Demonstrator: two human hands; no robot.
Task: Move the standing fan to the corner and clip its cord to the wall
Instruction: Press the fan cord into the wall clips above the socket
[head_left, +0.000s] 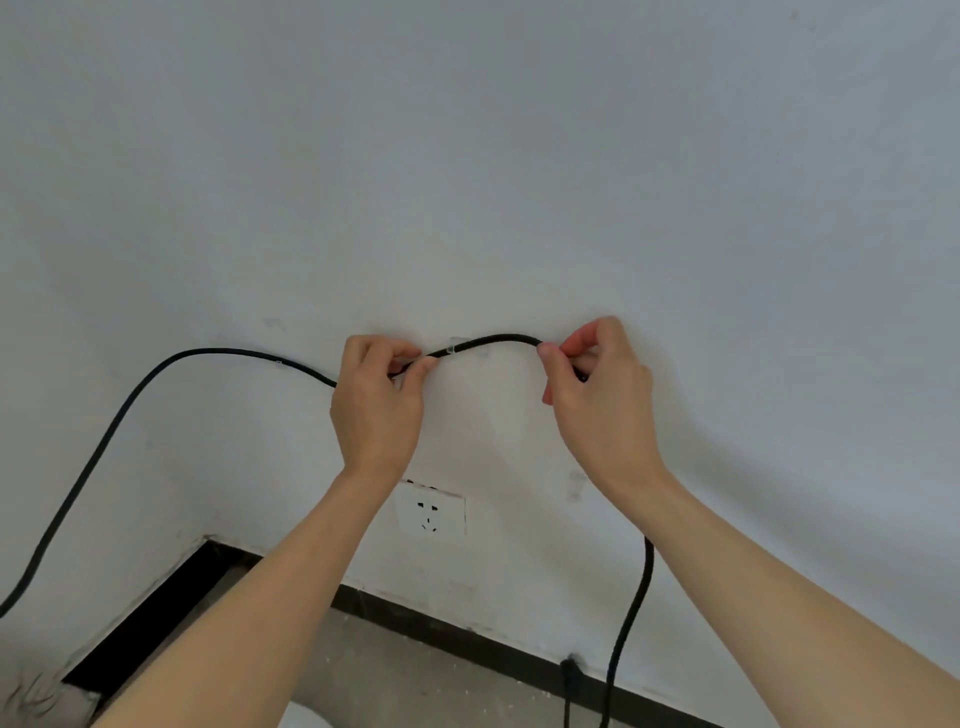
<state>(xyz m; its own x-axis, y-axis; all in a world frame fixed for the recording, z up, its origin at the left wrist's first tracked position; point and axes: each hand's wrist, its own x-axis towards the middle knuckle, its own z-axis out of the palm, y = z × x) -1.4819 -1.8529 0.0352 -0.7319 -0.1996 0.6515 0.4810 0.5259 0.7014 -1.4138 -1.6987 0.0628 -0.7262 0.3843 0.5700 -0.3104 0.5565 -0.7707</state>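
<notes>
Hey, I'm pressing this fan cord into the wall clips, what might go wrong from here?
The cord arches between your left hand and right hand, so its spring may pop it out of the small clear clip. Hard pressing might loosen that clip from the wall. The loose length hanging below your right hand may drag the clipped part down.

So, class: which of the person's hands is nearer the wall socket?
Left. The left hand pinches the cord almost directly above the wall socket, its wrist beside the socket's top corner. The right hand holds the cord further off, up and to the socket's right.
</notes>
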